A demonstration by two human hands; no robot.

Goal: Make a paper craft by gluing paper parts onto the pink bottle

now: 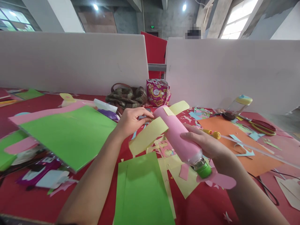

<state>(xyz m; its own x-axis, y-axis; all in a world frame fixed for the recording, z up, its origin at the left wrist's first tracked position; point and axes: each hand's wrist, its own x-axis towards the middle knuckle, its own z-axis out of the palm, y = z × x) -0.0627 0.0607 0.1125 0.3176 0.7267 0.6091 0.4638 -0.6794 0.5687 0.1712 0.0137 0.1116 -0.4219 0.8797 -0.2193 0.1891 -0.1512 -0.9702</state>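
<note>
My right hand (203, 139) is wrapped around a plastic bottle (175, 132) covered in pink paper, tilted with its green cap (203, 168) toward me. Two pale yellow paper strips (148, 135) stick out from the bottle's sides like wings, and a small yellow piece lies across its far end. My left hand (136, 120) is at the bottle's far left end, thumb and forefinger brought together in a pinch. What sits between those fingertips is too small to make out. A rounded pink paper piece (221, 180) shows near the cap.
Green sheets (142, 190) lie in front and at left (70, 134). An orange sheet (234, 140), a glue gun (212, 133), scissors (260, 126) and a clear bottle (236, 107) are at right. A plaid bag (127, 95) and snack packet (158, 92) stand behind, before white partitions (222, 72).
</note>
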